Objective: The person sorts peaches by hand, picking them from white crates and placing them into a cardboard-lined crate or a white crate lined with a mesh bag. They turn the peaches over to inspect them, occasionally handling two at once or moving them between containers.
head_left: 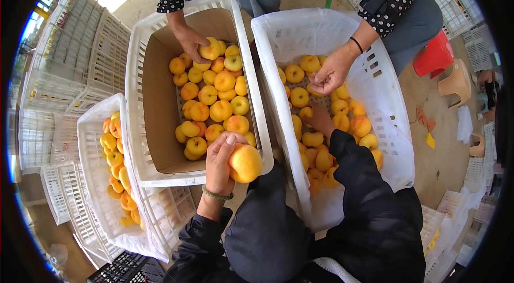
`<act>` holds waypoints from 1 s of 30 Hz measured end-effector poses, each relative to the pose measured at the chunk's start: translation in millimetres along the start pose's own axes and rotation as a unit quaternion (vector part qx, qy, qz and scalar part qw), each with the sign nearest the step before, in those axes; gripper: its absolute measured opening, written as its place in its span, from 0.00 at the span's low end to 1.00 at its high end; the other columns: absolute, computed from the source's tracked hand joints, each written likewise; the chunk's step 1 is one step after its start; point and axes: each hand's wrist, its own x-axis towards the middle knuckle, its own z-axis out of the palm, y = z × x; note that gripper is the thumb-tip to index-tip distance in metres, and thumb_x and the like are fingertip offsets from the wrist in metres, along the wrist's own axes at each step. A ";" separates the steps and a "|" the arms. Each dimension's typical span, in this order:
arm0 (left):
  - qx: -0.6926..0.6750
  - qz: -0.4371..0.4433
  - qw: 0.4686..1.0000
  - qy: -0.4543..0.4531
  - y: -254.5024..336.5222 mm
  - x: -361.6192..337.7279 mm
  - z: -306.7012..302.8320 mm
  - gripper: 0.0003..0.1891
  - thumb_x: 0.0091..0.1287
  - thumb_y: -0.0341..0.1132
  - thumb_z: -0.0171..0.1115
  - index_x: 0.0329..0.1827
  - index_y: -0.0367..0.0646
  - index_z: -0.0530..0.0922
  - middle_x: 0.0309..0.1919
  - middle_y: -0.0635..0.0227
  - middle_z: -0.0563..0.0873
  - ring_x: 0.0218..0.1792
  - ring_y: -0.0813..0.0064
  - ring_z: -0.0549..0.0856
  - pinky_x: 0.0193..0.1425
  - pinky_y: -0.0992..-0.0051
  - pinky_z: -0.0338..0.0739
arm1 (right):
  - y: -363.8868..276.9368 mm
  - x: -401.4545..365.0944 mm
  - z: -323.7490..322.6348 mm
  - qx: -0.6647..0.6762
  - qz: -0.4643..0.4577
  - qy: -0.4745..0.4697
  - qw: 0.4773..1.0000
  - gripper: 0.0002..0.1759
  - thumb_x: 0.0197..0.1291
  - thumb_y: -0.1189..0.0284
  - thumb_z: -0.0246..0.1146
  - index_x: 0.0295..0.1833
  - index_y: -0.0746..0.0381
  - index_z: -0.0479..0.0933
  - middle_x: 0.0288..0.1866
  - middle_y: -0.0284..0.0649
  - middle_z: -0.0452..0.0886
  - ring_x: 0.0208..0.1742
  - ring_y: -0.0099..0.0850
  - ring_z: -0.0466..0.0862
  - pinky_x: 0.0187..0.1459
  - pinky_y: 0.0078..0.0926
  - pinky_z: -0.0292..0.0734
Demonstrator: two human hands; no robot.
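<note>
My left hand is closed around a yellow-orange peach, held up near the front rim of the cardboard-lined white crate. Many more peaches lie inside that crate. Reaching down into the crate lined with white film, my right hand is among the peaches there. A peach lies right by its fingertips. The fingers themselves are in shadow and partly hidden, so I cannot make out their grip.
Opposite sits a co-worker, whose one hand holds a peach over the left crate and other hand dips into the right crate. A smaller crate of peaches stands far left, before stacked crates. Stools stand right.
</note>
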 end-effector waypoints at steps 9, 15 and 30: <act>0.044 0.019 0.998 -0.051 -4.4 2.3 -7.3 0.11 0.69 0.37 0.54 0.37 0.38 0.77 0.32 0.69 0.80 0.33 0.81 0.79 0.40 0.81 0.74 | -70.6 -52.0 -116.9 0.377 0.152 -0.163 0.899 0.31 0.61 0.62 0.60 0.66 0.65 0.63 0.55 0.46 0.76 0.47 0.33 0.82 0.35 0.26 0.82; 0.228 0.088 0.953 -0.180 6.2 3.5 -3.2 0.27 0.61 0.39 0.65 0.62 0.41 0.67 0.41 0.66 0.80 0.42 0.79 0.79 0.46 0.79 0.74 | -145.4 -98.5 -146.9 0.676 0.091 -0.320 0.657 0.29 0.67 0.48 0.47 0.59 0.62 0.69 0.41 0.48 0.80 0.27 0.32 0.83 0.24 0.27 0.80; -0.032 -0.076 0.989 -0.123 32.7 -2.6 -24.0 0.27 0.70 0.55 0.48 0.54 0.36 0.70 0.36 0.57 0.81 0.27 0.71 0.83 0.31 0.74 0.81 | -119.4 -47.0 -139.9 0.049 0.054 -0.276 0.958 0.23 0.64 0.57 0.54 0.44 0.70 0.74 0.24 0.43 0.81 0.21 0.32 0.83 0.22 0.24 0.78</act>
